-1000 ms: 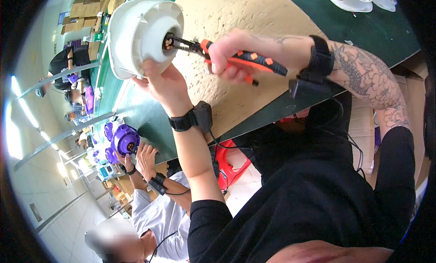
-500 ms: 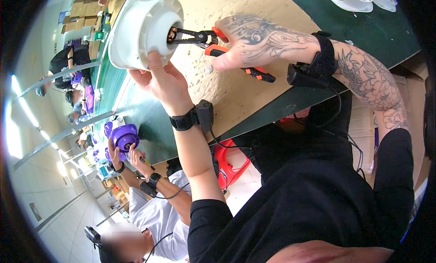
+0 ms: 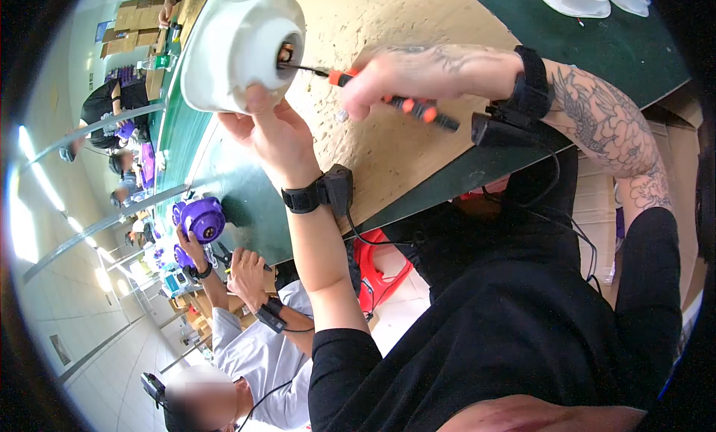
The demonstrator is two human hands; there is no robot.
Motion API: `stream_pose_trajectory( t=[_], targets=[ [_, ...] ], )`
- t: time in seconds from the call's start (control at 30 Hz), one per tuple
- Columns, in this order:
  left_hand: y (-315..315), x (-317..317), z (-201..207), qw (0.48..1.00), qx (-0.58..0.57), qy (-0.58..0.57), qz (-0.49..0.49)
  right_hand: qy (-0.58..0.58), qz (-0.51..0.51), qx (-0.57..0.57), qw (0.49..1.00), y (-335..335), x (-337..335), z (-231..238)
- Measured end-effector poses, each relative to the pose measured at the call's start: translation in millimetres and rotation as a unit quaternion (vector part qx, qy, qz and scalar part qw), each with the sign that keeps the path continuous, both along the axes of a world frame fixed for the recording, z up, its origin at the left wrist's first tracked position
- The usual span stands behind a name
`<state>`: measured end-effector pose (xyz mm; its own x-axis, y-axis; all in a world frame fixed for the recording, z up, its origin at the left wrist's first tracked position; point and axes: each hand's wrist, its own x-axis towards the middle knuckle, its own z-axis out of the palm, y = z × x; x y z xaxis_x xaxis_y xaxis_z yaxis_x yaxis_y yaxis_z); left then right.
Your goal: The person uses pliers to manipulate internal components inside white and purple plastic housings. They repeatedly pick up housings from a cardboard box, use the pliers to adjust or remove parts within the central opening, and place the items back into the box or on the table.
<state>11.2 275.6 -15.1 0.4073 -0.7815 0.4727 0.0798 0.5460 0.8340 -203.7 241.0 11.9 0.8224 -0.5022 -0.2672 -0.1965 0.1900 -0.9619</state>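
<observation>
My left hand is closed on the lower edge of a white plastic housing, holding it raised above the work surface and tilted so its round opening faces right. Inside that opening shows a copper-coloured part. My right hand, slightly blurred, is wrapped around pliers with orange-and-black handles. Their thin dark tips reach into the mouth of the opening; whether they grip the copper part I cannot tell.
A brown cardboard sheet covers part of the green table. More white plastic parts lie at the far right. On the left, a co-worker holds a purple housing. A red stool stands below the table edge.
My right hand has rolled over, turning the pliers edge-on, with their handles angled lower. The white housing has shifted slightly right. The co-worker's right hand has moved away from the purple housing.
</observation>
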Motion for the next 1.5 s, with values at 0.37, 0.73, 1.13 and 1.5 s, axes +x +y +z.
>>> stream_pose_trajectory(
  t=[0.37, 0.73, 1.13, 1.5],
  targets=[
    [2.7, -15.4, 2.8, 0.992, 0.088, 0.082, -0.040, -0.186, -0.001, 0.199, 0.962, 10.1, -6.2, 3.5],
    [-16.5, 32.1, 5.5, 0.986, 0.124, 0.075, 0.078, 0.087, -0.115, -0.382, 0.913, 11.6, -6.8, -5.0],
    [-12.0, 5.6, 2.9, 0.991, 0.128, 0.030, -0.005, 0.137, -0.227, -0.544, 0.796, -10.2, -18.2, -7.8],
    [-8.0, -3.9, 2.6, 0.989, 0.133, -0.054, 0.028, 0.113, -0.264, -0.582, 0.761, -16.3, -25.9, -18.2]
  ],
)
